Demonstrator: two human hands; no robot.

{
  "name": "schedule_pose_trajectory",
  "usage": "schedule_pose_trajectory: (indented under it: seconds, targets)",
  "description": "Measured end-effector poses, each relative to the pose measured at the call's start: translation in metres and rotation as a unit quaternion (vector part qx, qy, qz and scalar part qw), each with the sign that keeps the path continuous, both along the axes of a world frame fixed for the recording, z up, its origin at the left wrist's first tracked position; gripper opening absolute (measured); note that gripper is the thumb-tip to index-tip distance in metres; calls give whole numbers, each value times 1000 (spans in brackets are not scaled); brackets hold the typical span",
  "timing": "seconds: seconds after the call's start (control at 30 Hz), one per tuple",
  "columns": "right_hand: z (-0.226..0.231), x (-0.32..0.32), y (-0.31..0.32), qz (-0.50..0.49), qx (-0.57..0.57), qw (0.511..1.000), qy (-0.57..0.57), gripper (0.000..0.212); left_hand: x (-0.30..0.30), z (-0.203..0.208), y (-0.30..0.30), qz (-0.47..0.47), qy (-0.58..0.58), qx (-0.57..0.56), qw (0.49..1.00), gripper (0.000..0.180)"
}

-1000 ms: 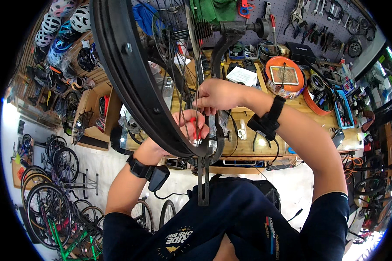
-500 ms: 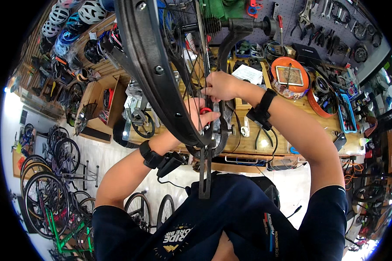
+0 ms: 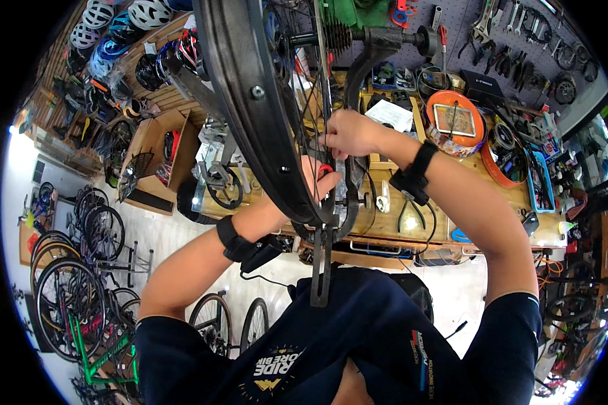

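A black bicycle wheel rim stands upright in a dark metal truing stand, with its cassette at the top. My left hand reaches round behind the rim, its thumb and fingers closed on a small red spoke wrench low among the spokes. My right hand is just above it, on the right side of the wheel. Its bent fingers are pinched together at the spokes; what lies between the fingertips is hidden.
Behind the wheel is a wooden workbench bearing pliers, an orange round tub and a blue tray. Tools hang on a pegboard. An open cardboard box and parked bicycles stand left.
The rim appears to have turned slightly, its holes shifting upward in view. My left hand moves a little up and right with the spoke wrench; my right hand stays close to the spokes.
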State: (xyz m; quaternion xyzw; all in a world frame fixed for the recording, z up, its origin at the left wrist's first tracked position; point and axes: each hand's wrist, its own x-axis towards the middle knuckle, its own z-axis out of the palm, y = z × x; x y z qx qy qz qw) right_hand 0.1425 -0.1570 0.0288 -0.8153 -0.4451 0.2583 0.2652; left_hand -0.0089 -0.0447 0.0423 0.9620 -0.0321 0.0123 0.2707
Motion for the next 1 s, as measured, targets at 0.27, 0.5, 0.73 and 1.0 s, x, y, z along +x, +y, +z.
schedule_pose_trajectory:
  seconds: [0.27, 0.5, 0.73, 1.0]
  targets:
    - [-1, -52, -39, 24, 157, 987, 33, 24, -8, -24, 28, -33, 134, -333, 933, 28]
    - [11, -62, -50, -34, 249, 967, -39, 12, 13, -5, 39, 42, 13, -335, 941, 51]
    - [3, -49, -71, -168, 257, 939, 152, 12, 14, -35, 27, 17, 48, -367, 929, 50]
    - [7, -67, -66, -123, 259, 928, 239, 12, -1, 5, 19, 45, 65, -413, 907, 50]
